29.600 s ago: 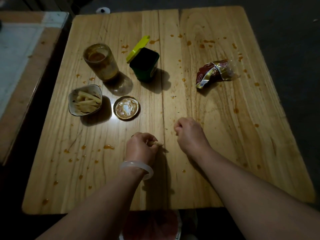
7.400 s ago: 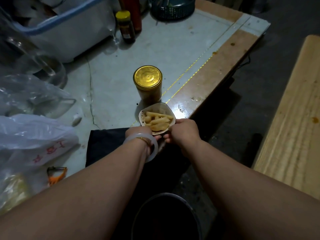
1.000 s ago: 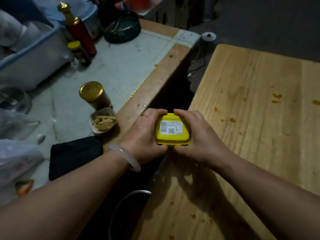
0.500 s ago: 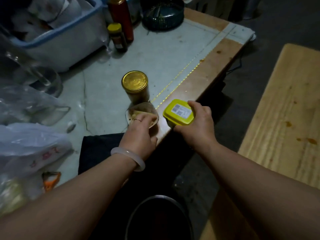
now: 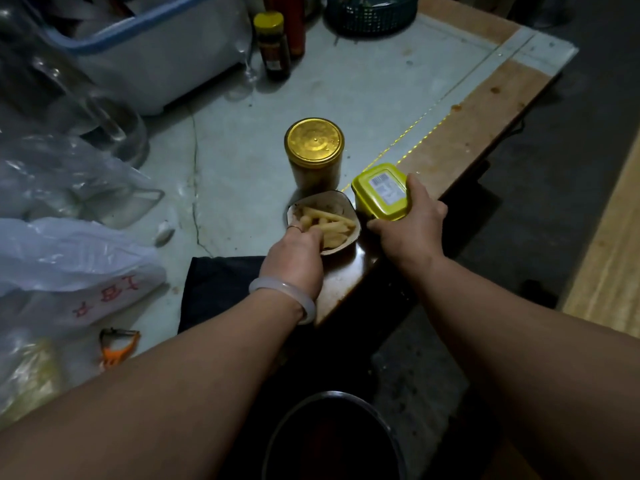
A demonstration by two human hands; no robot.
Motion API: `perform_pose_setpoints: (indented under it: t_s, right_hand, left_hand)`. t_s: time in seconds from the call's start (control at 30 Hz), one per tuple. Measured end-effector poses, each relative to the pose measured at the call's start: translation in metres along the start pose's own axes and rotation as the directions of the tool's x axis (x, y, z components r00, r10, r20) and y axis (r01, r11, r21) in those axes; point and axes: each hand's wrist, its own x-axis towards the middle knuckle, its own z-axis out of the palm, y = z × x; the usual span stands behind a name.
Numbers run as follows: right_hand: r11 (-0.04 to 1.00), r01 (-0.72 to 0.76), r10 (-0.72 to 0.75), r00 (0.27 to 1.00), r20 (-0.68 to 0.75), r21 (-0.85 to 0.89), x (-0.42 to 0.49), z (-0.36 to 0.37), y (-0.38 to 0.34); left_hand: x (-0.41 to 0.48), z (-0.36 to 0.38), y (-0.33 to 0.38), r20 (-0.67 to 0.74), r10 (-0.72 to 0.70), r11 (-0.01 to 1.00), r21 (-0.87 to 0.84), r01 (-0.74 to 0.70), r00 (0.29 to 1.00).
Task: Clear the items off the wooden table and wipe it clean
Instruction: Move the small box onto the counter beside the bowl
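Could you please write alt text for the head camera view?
The right hand sets a yellow-lidded container on a side counter beside a gold-lidded jar, while the left hand grips a bowl of fries.

Legible markings, as far as I can make out: the yellow-lidded container (image 5: 381, 194) carries a white sticker (image 5: 383, 186) on its lid with a barcode and small print, too fine to read. The white plastic bag (image 5: 69, 261) on the desk (image 5: 346, 81) shows red characters, not decipherable. The dark bottle (image 5: 273, 46) has a label, unreadable.
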Motion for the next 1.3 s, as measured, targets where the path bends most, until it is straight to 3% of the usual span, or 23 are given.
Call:
perform_pose_setpoints:
  t_s: [0.3, 0.87, 1.07, 1.3]
  right_hand:
    - [0.997, 0.025, -0.02, 0.998, -0.066, 0.067, -0.018, 0.001, -0.003]
    - [0.999, 0.004, 0.008, 0.97, 0.243, -0.046, -0.03, -0.006, -0.01]
    - [0.998, 0.0, 0.015, 0.965, 0.263, -0.056, -0.042, -0.006, -0.009]
    - [0.998, -0.041, 0.051, 0.979, 0.198, -0.054, -0.077, 0.01, -0.011]
  left_hand:
    - [0.006, 0.0, -0.003, -0.073, -0.053, 0.997, -0.062, 0.049, 0.996]
    - [0.003, -0.008, 0.001, 0.006, -0.118, 0.987, -0.113, 0.118, 0.993]
    - [-0.002, -0.016, -0.005, 0.02, -0.077, 0.995, -0.068, 0.078, 0.997]
    - [-0.021, -0.017, -0.035, -0.078, -0.101, 0.994, -0.045, 0.097, 0.992]
